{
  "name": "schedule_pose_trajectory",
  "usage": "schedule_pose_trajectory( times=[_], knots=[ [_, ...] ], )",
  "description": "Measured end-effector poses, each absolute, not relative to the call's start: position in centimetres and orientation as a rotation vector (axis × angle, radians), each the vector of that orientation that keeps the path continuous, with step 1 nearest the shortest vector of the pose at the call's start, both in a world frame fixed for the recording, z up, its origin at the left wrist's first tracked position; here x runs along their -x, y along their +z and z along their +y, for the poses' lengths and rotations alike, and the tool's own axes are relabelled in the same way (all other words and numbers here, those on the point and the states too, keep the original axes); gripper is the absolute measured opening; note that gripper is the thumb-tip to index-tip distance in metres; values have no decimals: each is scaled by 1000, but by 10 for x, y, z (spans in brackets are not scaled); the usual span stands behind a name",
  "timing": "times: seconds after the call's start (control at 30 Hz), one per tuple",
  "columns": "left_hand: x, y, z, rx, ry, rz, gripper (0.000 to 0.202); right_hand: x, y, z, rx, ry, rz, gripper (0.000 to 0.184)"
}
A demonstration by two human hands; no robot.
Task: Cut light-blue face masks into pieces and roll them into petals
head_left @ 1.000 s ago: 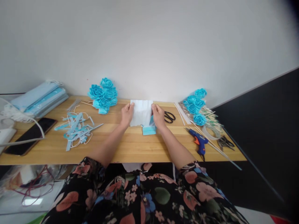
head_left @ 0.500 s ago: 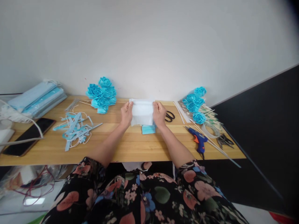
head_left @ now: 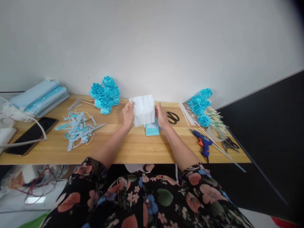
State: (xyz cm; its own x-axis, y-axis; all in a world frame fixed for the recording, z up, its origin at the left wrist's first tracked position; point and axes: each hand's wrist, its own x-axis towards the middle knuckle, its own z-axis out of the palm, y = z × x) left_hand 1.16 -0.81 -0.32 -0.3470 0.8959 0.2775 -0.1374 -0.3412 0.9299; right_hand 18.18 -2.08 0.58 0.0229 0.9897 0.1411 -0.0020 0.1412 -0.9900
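My left hand (head_left: 128, 114) pinches the left edge of a white fabric sheet (head_left: 143, 110), which looks like a layer of mask material. The sheet is held up above the table, tilted, with its right corner higher. At its right edge is my right hand (head_left: 161, 116), fingers curled in and thumb up. Whether those fingers grip the sheet or something behind it is hidden. Light blue fabric pieces (head_left: 152, 131) lie on the table below the sheet, partly covered by it. Black-handled scissors (head_left: 173, 117) rest just right of my right hand.
Blue fabric roses (head_left: 105, 95) stand at the back left, more roses (head_left: 199, 103) at the right. A blue glue gun (head_left: 202, 144), tape roll (head_left: 215, 133) and pliers (head_left: 230, 144) lie right. Cut strips (head_left: 79, 131), a phone (head_left: 30, 136) and stacked masks (head_left: 41, 98) are left.
The white sheet has tilted from level, its right side rising, and shifted slightly left. Its right edge has come away from between my right thumb and fingers. More of the blue pieces shows below.
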Motion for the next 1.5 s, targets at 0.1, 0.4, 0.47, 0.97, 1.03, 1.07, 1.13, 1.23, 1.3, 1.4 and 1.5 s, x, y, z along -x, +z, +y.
schedule_pose_trajectory(
  times=[0.1, 0.4, 0.47, 0.97, 1.03, 1.07, 1.13, 1.23, 1.3, 1.4, 1.5],
  knots=[
    [-13, -2, -8, -1003, 1791, 1060, 47, -180, 4, -23, 1139, 924, -1333, 54],
    [-26, -4, -14, -890, 1425, 819, 50, -184, 10, -23, 1221, 613, -1324, 51],
    [-25, -7, -13, -971, 1474, 921, 42, -183, 12, -24, 1232, 583, -1350, 51],
    [-14, 7, -14, -1314, 1691, 1207, 43, -181, 20, -30, 1195, 458, -1401, 47],
    [-13, 8, -14, -1322, 1695, 1194, 42, -180, 19, -29, 1165, 496, -1371, 47],
    [-13, 8, -14, -1330, 1702, 1186, 42, -180, 18, -28, 1149, 518, -1355, 47],
    [-14, 8, -14, -1348, 1718, 1180, 41, -179, 17, -27, 1119, 567, -1334, 47],
    [-15, 7, -16, -1361, 1734, 1195, 41, -180, 14, -26, 1100, 608, -1315, 50],
    [-15, 7, -16, -1355, 1747, 1211, 41, -181, 13, -27, 1124, 600, -1319, 53],
    [-14, 8, -16, -1329, 1764, 1233, 41, -180, 13, -29, 1176, 598, -1352, 57],
    [-13, 9, -16, -1302, 1766, 1237, 42, -177, 14, -33, 1193, 625, -1390, 57]
  ],
)
